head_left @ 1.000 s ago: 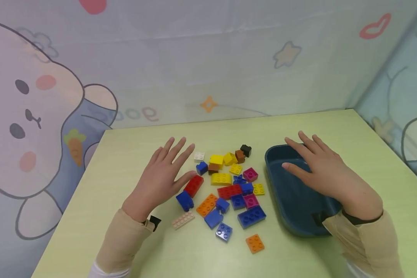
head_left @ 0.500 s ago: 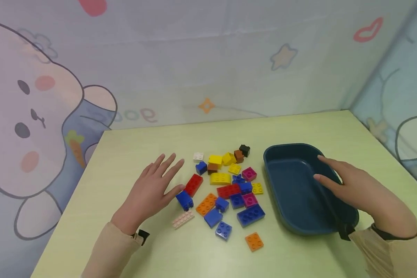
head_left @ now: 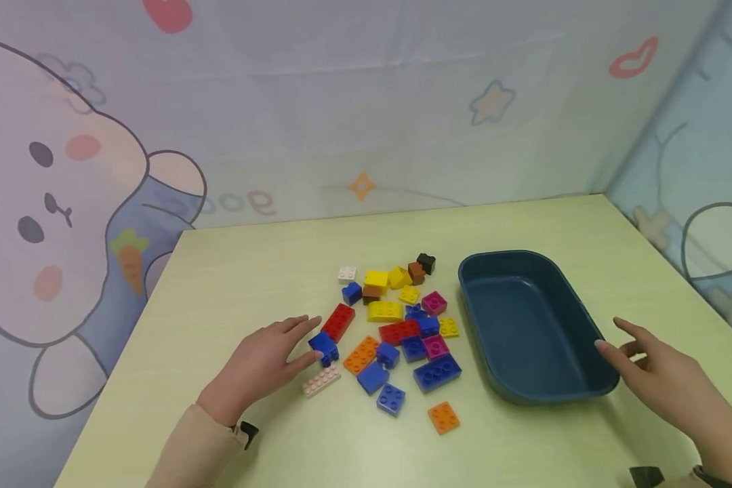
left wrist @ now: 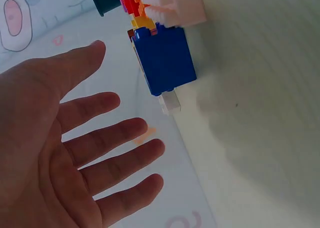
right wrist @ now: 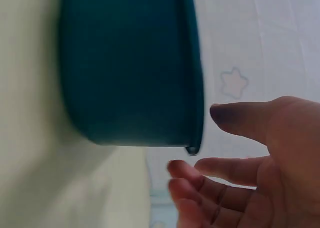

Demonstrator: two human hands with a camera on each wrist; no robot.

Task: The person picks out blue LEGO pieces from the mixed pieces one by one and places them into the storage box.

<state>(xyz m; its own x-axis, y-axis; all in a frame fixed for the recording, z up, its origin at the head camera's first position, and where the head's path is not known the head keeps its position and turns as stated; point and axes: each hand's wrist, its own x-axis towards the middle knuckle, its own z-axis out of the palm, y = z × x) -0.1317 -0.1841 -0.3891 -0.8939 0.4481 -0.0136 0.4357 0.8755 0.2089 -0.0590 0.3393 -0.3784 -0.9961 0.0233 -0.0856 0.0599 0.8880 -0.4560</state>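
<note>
My left hand [head_left: 262, 362] reaches low over the table at the left of a spread of toy building bricks, fingers extended and slightly bent. Its fingertips are close to a blue brick [head_left: 323, 347], which overlaps them in the head view. Just in front lies a pale pink brick [head_left: 321, 381]. In the left wrist view the palm holds nothing, with the blue brick [left wrist: 167, 61] beyond the thumb. My right hand [head_left: 665, 379] is at the right side of a dark blue tray [head_left: 531, 332], thumb by its rim, other fingers loosely bent. The right wrist view shows a gap between thumb and tray wall [right wrist: 125, 68].
Several more bricks lie mid-table, among them red [head_left: 339, 322], orange [head_left: 361, 355], yellow [head_left: 385, 312], magenta [head_left: 434, 303] and black [head_left: 426, 263] ones. An orange square brick [head_left: 443, 417] lies nearest the front. A printed cloth [head_left: 317, 122] hangs behind the table [head_left: 232, 271].
My right hand has moved from above the tray to its right side, and lower. My left hand has come down toward the blue brick. Bricks and tray have stayed put.
</note>
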